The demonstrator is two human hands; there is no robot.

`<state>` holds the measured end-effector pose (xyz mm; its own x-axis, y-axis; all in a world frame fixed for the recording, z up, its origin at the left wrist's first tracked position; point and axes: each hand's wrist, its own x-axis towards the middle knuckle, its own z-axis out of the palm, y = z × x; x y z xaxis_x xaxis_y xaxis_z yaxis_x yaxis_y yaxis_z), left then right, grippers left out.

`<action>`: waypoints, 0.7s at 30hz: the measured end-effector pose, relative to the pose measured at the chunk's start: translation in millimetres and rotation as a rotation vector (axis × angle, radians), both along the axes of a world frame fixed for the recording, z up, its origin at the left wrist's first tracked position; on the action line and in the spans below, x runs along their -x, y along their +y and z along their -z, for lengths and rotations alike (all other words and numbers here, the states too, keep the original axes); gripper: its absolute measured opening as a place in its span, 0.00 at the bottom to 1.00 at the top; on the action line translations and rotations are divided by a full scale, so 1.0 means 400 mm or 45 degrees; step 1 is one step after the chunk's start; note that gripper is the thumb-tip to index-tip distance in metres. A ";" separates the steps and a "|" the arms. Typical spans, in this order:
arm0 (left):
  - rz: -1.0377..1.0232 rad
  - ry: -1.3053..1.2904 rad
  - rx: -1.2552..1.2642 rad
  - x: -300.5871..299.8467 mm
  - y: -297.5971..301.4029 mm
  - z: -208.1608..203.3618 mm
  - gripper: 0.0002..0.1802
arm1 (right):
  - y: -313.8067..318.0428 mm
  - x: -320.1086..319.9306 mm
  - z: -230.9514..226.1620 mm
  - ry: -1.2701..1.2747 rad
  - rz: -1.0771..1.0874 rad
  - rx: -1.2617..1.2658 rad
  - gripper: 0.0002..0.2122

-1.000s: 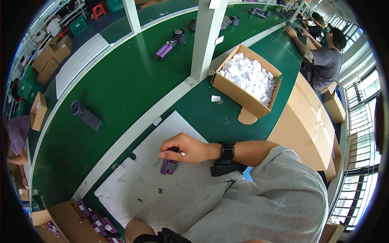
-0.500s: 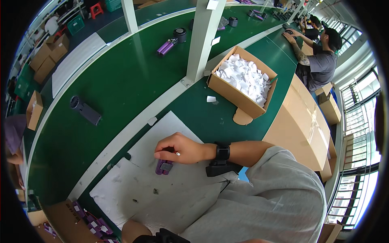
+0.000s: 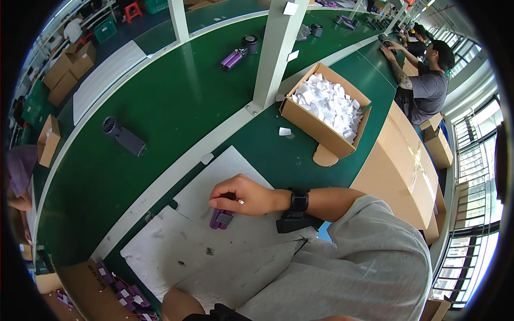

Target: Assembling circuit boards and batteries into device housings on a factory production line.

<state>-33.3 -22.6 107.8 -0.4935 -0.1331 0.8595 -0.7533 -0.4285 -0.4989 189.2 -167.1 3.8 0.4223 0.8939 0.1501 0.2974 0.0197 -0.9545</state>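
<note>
My right hand [image 3: 241,193] is closed with curled fingers over the far end of a small purple battery pack [image 3: 218,220]. A dark grey square pad shows on top of the pack. The pack is on or just above a white, smudged work sheet [image 3: 203,171]. A small white plug [image 3: 240,202] pokes out beside my fingers. At the bottom edge only a bare part of my left hand or wrist [image 3: 181,302] shows, next to a black strap; its fingers are out of sight. Near it, several purple battery packs [image 3: 128,297] with white labels lie in a cardboard box.
A cardboard box [image 3: 302,117] full of white paper pieces stands beyond my right hand. A white post [image 3: 273,64] rises from the rail. The green belt [image 3: 176,101] carries a dark grey tube-shaped housing [image 3: 126,138] and another purple pack [image 3: 233,59]. A co-worker [image 3: 428,80] works at far right.
The whole view has shifted slightly, so things sit a little farther right. My right hand keeps the same grip on the battery pack.
</note>
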 end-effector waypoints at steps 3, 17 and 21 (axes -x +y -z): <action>0.005 0.003 0.002 -0.008 0.001 -0.005 0.28 | 0.007 -0.001 0.005 -0.003 -0.001 0.000 0.09; 0.359 0.146 -0.032 -0.024 -0.083 -0.116 0.19 | 0.003 0.008 0.006 0.168 -0.004 0.054 0.08; -0.018 -0.069 0.238 -0.089 -0.094 -0.145 0.15 | -0.001 0.010 -0.006 0.201 0.027 0.155 0.08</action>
